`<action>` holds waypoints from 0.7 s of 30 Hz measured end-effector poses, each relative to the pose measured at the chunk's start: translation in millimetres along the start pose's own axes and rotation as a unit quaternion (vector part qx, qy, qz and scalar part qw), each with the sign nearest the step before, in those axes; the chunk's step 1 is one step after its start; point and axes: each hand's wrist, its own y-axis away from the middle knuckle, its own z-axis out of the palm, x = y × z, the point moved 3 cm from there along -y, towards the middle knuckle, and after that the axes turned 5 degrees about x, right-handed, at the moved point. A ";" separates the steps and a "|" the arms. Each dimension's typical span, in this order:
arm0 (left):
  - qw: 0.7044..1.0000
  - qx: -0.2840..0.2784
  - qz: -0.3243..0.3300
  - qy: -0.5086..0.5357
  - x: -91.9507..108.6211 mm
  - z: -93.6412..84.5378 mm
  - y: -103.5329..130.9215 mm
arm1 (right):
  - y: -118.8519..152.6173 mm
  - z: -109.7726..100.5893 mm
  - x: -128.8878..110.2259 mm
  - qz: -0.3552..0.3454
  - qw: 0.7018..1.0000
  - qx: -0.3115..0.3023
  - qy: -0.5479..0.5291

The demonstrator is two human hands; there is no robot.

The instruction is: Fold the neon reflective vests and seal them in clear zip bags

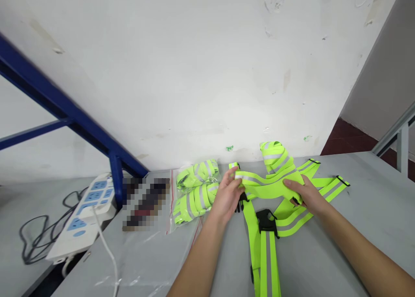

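Note:
Yellow-green reflective straps [272, 191] with a silver stripe stretch between my two hands. My left hand [228, 193] pinches a folded end of the strap. Around the bunched strap at the other end, my right hand [306, 193] is closed, thumb on top. Behind it a rolled bundle of the same strap [276, 156] rises against the wall. Below, more strap lies on the grey table, joined at a black plastic buckle piece [266, 221]. One strap [269, 262] runs down toward me, and others with black sliders [343, 181] spread to the right.
Left of my hands lie clear bags [194, 193] with coiled reflective straps, and a pixelated patch [145, 204]. A white power strip [84, 215] with cables stands beside a blue metal frame [118, 180]. A white wall [207, 72] borders the grey table [324, 258] at the back.

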 end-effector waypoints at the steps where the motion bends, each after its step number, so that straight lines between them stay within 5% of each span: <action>1: 0.998 0.035 0.045 0.007 3.8 -0.3 -0.2 | 0.9 3.6 -0.9 -0.014 1.000 0.001 0.020; 6: 0.974 0.131 0.168 -0.079 19.4 8.6 20.7 | 0.1 13.6 -4.9 -0.062 0.995 0.037 0.061; 9: 0.940 0.136 0.241 -0.201 13.4 24.9 49.8 | -3.8 12.3 -1.9 -0.073 0.992 0.070 0.073; 11: 0.922 0.073 0.282 -0.257 1.0 39.0 66.3 | -6.3 10.7 0.5 -0.081 0.990 0.094 0.074; 13: 0.931 -0.036 0.219 -0.289 -17.6 51.2 71.7 | -8.0 10.2 2.1 -0.083 0.989 0.102 0.071; 18: 0.990 -0.048 -0.016 -0.132 -35.5 58.8 51.5 | -5.6 16.1 -0.5 -0.093 0.991 0.054 0.080; 21: 0.993 -0.089 -0.065 -0.039 -27.4 67.3 42.7 | 2.6 24.7 -4.4 -0.106 0.990 -0.022 0.089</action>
